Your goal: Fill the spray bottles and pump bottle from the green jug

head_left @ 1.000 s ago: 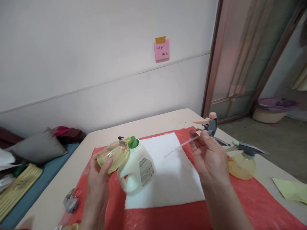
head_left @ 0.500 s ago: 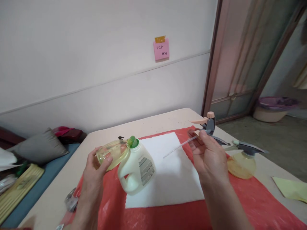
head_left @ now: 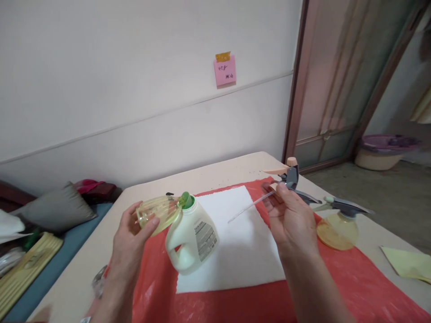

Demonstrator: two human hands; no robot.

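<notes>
My left hand (head_left: 133, 235) is closed round a clear yellowish spray bottle body (head_left: 158, 214), tipped on its side so its mouth meets the green spout of a white detergent jug (head_left: 191, 240). The jug stands on a white paper sheet (head_left: 242, 242) over a red plastic cover (head_left: 353, 291). My right hand (head_left: 291, 217) grips a grey and peach spray trigger head (head_left: 286, 175), whose thin clear dip tube (head_left: 247, 207) slants down to the left above the paper.
A second yellowish spray bottle (head_left: 338, 224) with a grey trigger stands right of my right hand. A yellow cloth (head_left: 407, 264) lies at the table's right edge. A grey cushion (head_left: 55, 207) and clutter sit at left; a pink note (head_left: 225, 71) hangs on the wall.
My left hand has tipped the clear bottle a little flatter and higher against the jug's spout. The right hand with the trigger head has barely shifted.
</notes>
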